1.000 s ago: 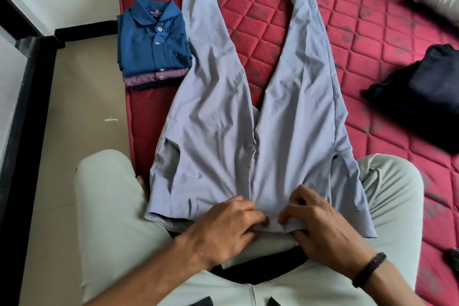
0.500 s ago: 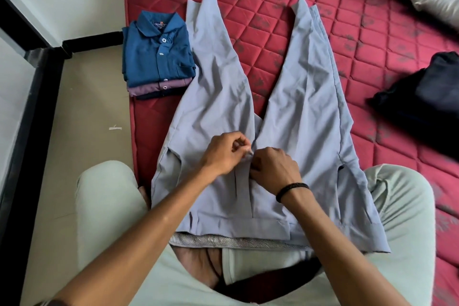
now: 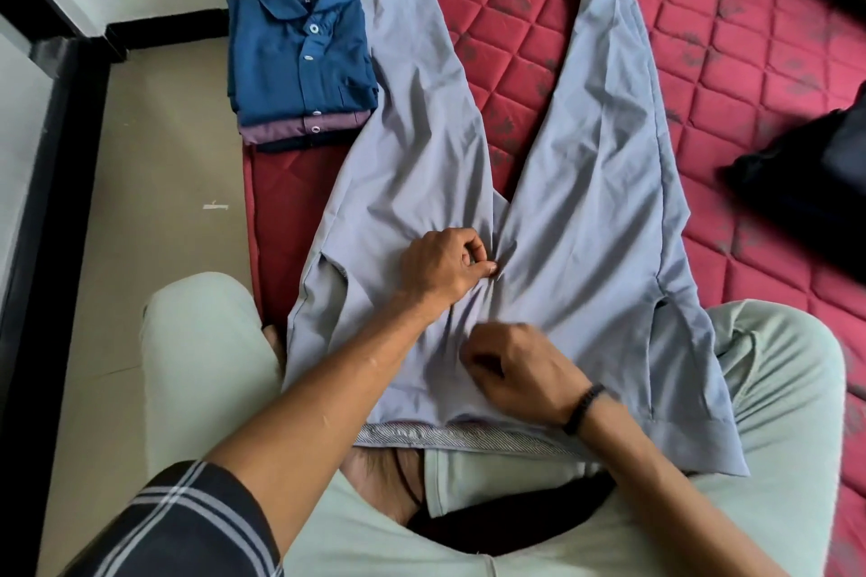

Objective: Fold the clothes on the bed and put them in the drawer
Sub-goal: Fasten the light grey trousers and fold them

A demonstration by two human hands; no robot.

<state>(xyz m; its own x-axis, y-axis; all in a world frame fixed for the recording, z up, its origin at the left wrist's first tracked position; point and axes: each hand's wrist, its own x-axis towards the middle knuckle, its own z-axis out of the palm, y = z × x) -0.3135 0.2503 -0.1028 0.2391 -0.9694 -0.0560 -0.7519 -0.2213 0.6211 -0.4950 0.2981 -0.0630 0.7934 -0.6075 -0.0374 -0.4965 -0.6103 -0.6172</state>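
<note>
Both hands worked the grey trousers [image 3: 539,183], spread legs-far across our lap and the red mattress [image 3: 731,75]; left hand [image 3: 445,267] pinched cloth at the crotch; right hand [image 3: 515,370] curled, gripping the fly; three folded shirts [image 3: 300,56] stacked far left seemed done; trousers and a dark garment [image 3: 810,183] remained; mattress edge ran left; open room lay right.
</note>
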